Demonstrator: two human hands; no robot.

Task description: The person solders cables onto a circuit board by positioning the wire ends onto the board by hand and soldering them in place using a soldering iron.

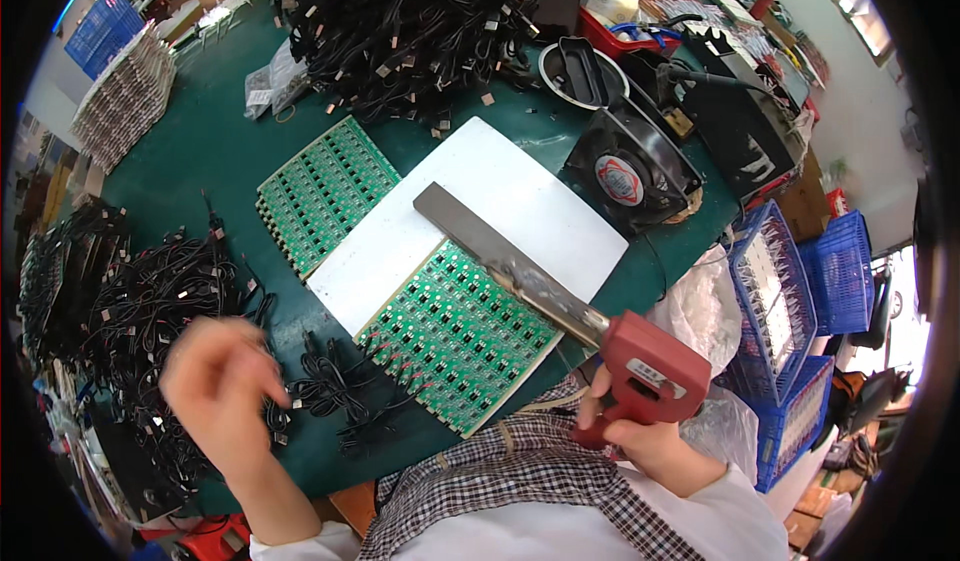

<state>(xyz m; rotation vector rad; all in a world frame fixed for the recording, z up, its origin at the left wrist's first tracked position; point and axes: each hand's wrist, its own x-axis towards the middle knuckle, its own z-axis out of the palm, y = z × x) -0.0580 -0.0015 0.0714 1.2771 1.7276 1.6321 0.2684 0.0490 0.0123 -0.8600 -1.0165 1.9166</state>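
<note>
My right hand (655, 449) is wrapped round the handle of a red soldering gun (655, 366), whose long front end points up and left over a green circuit board panel (450, 346). A grey metal bar (465, 226) lies slantwise above the panel's upper right side, in line with the gun. The panel rests partly on a white sheet (480, 161). Thin red wires join its lower left edge, near a bundle of black cables (340, 386). My left hand (222, 386) is raised left of that bundle, smeared by motion, so its fingers are unclear.
More green panels (330, 191) lie stacked to the left of the sheet. Heaps of black cables (160, 301) cover the left side and the back (400, 31). A black fan (630, 166) stands at right, with blue baskets (775, 311) beyond the table edge.
</note>
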